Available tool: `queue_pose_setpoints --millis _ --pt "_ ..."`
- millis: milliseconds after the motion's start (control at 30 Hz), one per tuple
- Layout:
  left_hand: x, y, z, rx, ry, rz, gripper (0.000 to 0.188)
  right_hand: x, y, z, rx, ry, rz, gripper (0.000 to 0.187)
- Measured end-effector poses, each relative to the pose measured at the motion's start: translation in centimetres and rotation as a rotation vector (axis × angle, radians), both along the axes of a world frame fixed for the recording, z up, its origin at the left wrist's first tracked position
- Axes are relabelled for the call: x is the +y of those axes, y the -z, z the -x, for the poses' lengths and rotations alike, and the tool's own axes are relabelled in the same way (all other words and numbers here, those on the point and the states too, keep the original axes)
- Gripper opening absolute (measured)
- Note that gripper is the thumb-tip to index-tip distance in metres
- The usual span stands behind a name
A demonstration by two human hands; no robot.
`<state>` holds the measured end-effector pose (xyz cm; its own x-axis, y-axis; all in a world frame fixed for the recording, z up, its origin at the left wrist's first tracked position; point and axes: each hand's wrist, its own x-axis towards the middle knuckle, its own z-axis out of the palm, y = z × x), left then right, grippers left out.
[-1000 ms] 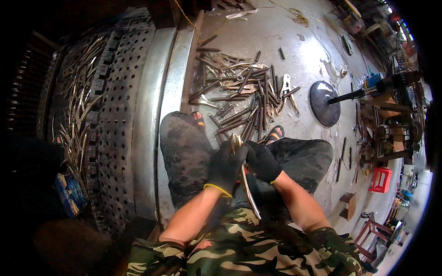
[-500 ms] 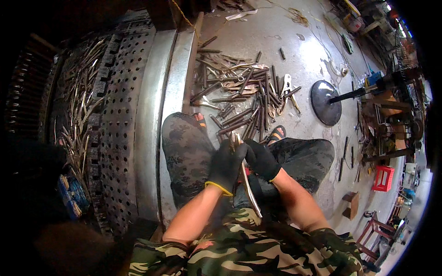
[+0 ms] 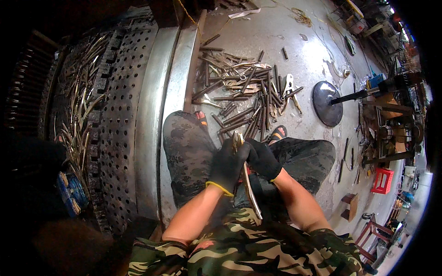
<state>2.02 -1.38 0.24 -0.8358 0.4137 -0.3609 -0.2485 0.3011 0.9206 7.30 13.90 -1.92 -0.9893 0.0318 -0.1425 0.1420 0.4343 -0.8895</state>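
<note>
My left hand (image 3: 226, 164), in a black glove with a yellow cuff, is wrapped round shiny metal pliers (image 3: 251, 197). Their long curved handle slants down toward my lap, and the upper end pokes out above the fingers. Close against that end, my gloved right hand (image 3: 264, 159) has its fingers bent and pressed to the pliers. The gloves hide the middle of the tool and most of the right fingertips. Beyond my feet, a loose pile of dark metal rods (image 3: 239, 123) lies on the floor with several pliers (image 3: 289, 85) among them.
A perforated metal bench (image 3: 122, 110) with a smooth steel edge (image 3: 154, 115) runs along my left, with metal strips (image 3: 85, 110) heaped beyond it. To the right stand a round black base with a pole (image 3: 326, 108), a red plastic stool (image 3: 382, 180) and a small wooden block (image 3: 351, 207).
Both hands keep their grip on the pliers, with only a slight shift at the upper end. The whole view has moved a little.
</note>
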Motion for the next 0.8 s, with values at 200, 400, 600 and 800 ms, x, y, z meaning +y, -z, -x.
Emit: queue_pose_setpoints --millis 200,400,600,800 --pt "0.2 0.9 -0.2 0.035 0.003 0.010 0.047 0.6 -0.2 0.0 0.097 -0.095 -0.050 0.019" --pt "0.6 0.6 -0.6 0.084 -0.005 0.072 0.047 -1.8 0.0 -0.6 0.082 0.083 0.196 0.017" --pt "-0.1 0.9 -0.8 0.289 0.031 0.068 0.044 -1.7 0.2 -1.2 0.093 0.085 0.080 0.017" --pt "-0.1 1.3 -0.6 0.257 0.059 0.119 0.043 -0.1 1.1 -0.7 0.072 0.019 -0.038 0.016"
